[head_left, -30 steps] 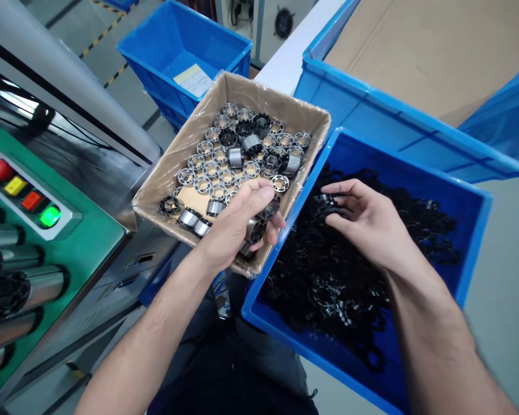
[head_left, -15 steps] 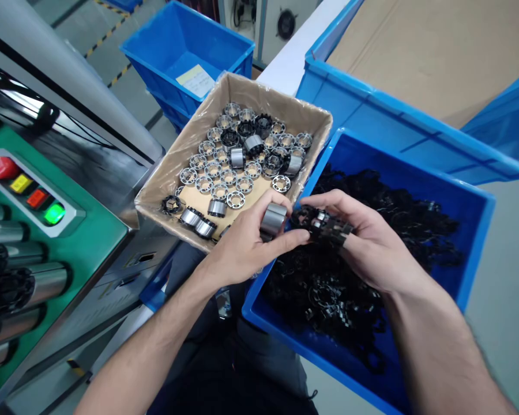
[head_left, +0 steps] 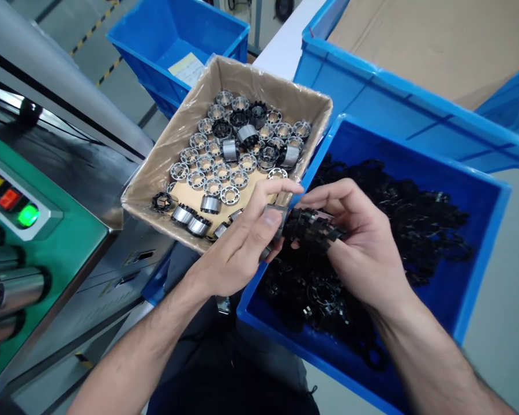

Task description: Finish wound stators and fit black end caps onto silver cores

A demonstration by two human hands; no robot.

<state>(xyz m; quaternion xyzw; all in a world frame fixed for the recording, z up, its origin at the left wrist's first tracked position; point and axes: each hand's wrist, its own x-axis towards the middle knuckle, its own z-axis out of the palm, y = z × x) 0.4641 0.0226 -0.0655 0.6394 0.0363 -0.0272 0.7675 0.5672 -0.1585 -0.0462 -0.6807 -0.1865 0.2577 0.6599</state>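
Note:
My left hand [head_left: 242, 242] is closed around a silver laminated metal core [head_left: 277, 216], thumb on top and index finger stretched past it. Right beside it, my right hand [head_left: 367, 248] grips a stack of black toothed plastic rings [head_left: 311, 227], whose near end meets the core. Whether a ring is seated on the core is hidden by my fingers. Both hands are over the edge between a plastic-lined box [head_left: 277, 92] and a blue bin [head_left: 484, 268]. Metal cores [head_left: 205, 164], some with black end rings, lie in the box. Black plastic parts [head_left: 432, 225] heap in the bin.
To the left stands a green-topped machine [head_left: 75, 230] with lit buttons and a row of metal cylinders [head_left: 23, 288]. An upper blue crate [head_left: 372, 98] holds a cardboard sheet. Another blue crate [head_left: 134, 46] behind the box contains a paper slip [head_left: 188, 69].
My left hand has turned, its thumb now over the metal core and its index finger extended. The core and black rings have come closer together. The view has shifted slightly.

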